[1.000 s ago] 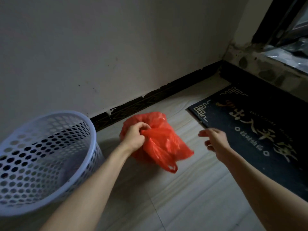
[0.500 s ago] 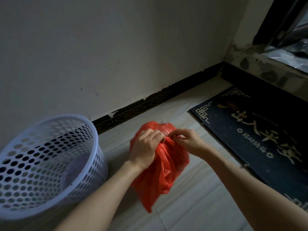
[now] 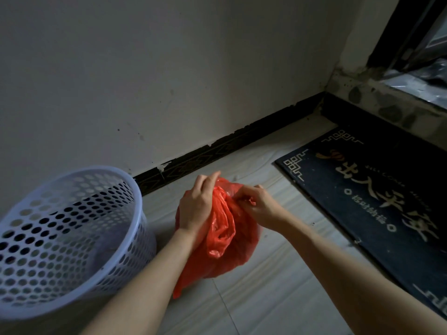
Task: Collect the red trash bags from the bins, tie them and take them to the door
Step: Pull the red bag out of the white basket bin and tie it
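Two hands work at the top of one red trash bag (image 3: 227,240), which is out of the bin and sits on the pale tiled floor (image 3: 278,293), centre of view. Left hand (image 3: 197,206): fingers curled over the gathered neck of the bag, grip closed on the plastic. Right hand (image 3: 256,204): thumb and fingers pinch a fold of the same neck, grip closed, just beside the left hand. Bag body bulges below both hands; a loose flap trails toward the near side. Perforated lavender bin (image 3: 70,235) stands left of the bag, near but apart from it; interior dim, contents unclear. Dark doormat (image 3: 377,189) with pale characters lies to the right. White wall with black skirting (image 3: 229,146) runs along the far side.
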The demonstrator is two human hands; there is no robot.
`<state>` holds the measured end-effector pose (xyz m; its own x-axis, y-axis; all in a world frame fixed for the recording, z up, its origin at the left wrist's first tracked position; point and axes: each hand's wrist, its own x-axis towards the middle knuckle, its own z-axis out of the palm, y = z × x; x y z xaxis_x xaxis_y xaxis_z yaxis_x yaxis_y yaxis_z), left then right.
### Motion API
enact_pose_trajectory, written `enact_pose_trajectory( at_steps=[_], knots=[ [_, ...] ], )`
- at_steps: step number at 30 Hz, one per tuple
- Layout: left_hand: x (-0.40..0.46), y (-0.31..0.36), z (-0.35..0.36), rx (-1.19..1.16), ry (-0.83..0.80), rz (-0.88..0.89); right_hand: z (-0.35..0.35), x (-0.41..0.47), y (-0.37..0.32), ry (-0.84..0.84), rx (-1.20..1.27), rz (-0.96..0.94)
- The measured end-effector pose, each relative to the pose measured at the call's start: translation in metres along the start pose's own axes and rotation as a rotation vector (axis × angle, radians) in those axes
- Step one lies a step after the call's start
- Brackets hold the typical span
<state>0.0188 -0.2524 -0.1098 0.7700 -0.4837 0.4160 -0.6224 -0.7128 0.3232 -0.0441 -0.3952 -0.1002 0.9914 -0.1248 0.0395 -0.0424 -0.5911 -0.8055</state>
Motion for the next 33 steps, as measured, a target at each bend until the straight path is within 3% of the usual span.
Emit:
enact_pose_trajectory(
  at_steps=[6, 11, 13, 15, 18, 22, 24, 26, 29, 31, 33],
  knots=[
    [0.004, -0.004, 0.008, -0.302, -0.153, -0.281, 0.007, -0.004, 0.008, -0.023, -0.093, 0.031],
    [0.011, -0.002, 0.009, -0.151, -0.464, -0.297, 0.012, -0.008, 0.020, -0.025, -0.150, 0.077],
    [0.012, 0.000, 0.006, -0.208, -0.536, -0.295, 0.013, -0.009, 0.024, 0.016, -0.128, 0.107],
    [0.008, 0.002, -0.001, -0.394, -0.540, -0.318, 0.012, -0.007, 0.027, 0.069, -0.108, 0.125],
    [0.004, 0.010, -0.009, -0.840, -0.513, -0.536, 0.007, -0.005, 0.031, 0.112, -0.083, 0.147],
    [0.014, 0.011, -0.003, -0.974, -0.518, -0.579, 0.003, -0.006, 0.033, 0.162, -0.115, 0.143],
    [0.009, 0.009, -0.005, -1.101, -0.534, -0.585, 0.003, -0.009, 0.030, 0.178, -0.193, 0.069],
    [0.007, 0.009, -0.004, -1.219, -0.448, -0.617, 0.003, -0.014, 0.023, 0.167, -0.293, -0.068],
    [0.004, 0.006, -0.004, -1.197, -0.351, -0.571, 0.009, -0.016, 0.011, 0.100, -0.382, -0.137],
    [-0.005, -0.002, -0.004, -1.087, -0.405, -0.512, 0.013, -0.014, 0.009, 0.078, -0.221, -0.038],
    [-0.007, -0.009, -0.007, -0.924, -0.485, -0.501, 0.013, -0.011, 0.010, 0.080, 0.067, 0.191]
  ],
)
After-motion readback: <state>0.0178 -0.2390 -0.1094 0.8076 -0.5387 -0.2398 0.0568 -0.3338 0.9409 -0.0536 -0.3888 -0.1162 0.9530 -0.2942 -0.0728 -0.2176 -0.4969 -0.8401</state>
